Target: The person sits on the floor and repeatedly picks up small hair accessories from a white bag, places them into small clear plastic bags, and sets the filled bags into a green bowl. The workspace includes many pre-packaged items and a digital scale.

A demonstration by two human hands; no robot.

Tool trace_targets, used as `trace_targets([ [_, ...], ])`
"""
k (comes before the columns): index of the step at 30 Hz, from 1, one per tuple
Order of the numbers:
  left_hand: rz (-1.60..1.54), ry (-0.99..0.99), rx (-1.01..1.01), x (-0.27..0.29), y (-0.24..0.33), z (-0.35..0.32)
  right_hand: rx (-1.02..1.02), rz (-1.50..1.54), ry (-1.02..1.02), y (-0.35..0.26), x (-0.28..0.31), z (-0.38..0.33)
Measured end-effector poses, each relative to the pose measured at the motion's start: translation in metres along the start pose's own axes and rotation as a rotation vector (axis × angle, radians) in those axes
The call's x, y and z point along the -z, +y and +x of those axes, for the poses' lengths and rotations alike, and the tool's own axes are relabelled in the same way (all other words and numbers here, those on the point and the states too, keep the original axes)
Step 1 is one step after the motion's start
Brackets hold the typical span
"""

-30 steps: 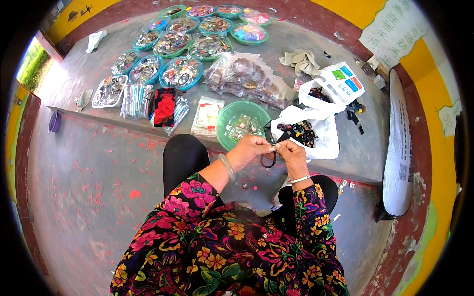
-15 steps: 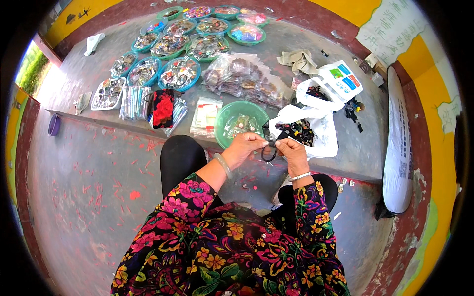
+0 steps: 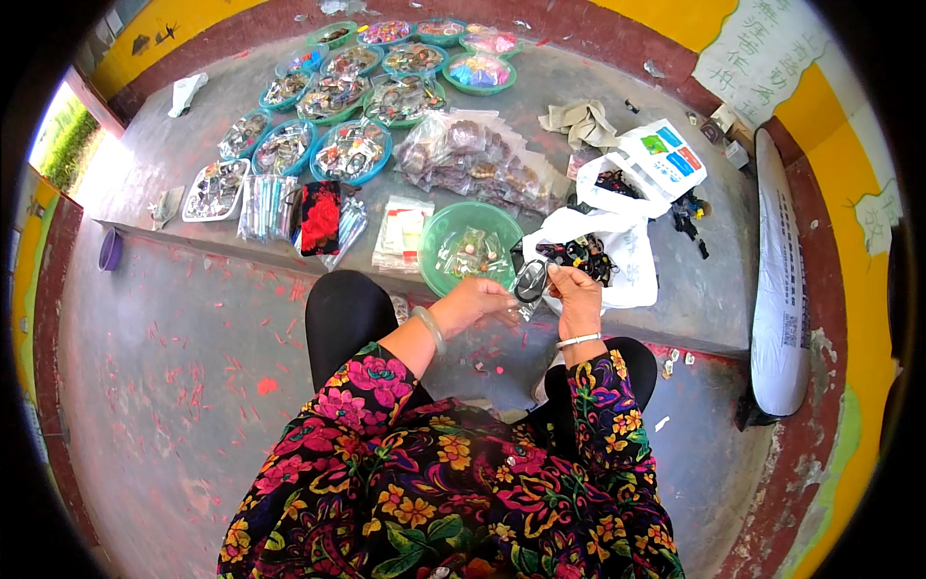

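Note:
Pinched in my right hand (image 3: 577, 297) is a black looped band (image 3: 531, 282), perhaps a hair tie, hanging toward my other hand. My left hand (image 3: 479, 301) is closed at the fingertips on what looks like a small clear plastic bag (image 3: 528, 309), just under the loop; its outline is faint. Beyond my left hand stands a green basin (image 3: 436, 230) with small bagged items (image 3: 473, 253) in it. Close behind my right hand, an opened white plastic bag (image 3: 632, 275) holds a heap of black bands (image 3: 590, 256).
A second white bag (image 3: 666, 159) lies behind. Flat packets (image 3: 400, 234), a red-and-black pouch (image 3: 320, 220) and a pile of clear bags with brown items (image 3: 482, 154) sit on the raised grey platform (image 3: 694, 299). Several basins of bagged trinkets (image 3: 352, 150) stand at the far left.
The black loop has moved up and swung toward the white bag, now in my right hand alone. My left hand has dropped lower and drawn apart from the right.

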State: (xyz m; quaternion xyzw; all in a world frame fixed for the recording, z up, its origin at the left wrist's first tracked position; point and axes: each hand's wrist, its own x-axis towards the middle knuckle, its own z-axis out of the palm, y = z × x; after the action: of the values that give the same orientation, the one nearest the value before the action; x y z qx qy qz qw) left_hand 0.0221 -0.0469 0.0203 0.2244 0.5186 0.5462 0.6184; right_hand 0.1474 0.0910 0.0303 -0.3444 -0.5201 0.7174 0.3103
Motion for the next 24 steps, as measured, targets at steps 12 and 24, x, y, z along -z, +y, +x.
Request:
trace_targets([
  [12, 0.022, 0.215, -0.107, 0.023, -0.026, -0.007, -0.079, -0.181, -0.01, 0.001, 0.0, 0.004],
  [24, 0.044, 0.473, -0.208, 0.084, -0.063, 0.037, -0.153, -0.221, -0.155, -0.012, 0.001, 0.003],
])
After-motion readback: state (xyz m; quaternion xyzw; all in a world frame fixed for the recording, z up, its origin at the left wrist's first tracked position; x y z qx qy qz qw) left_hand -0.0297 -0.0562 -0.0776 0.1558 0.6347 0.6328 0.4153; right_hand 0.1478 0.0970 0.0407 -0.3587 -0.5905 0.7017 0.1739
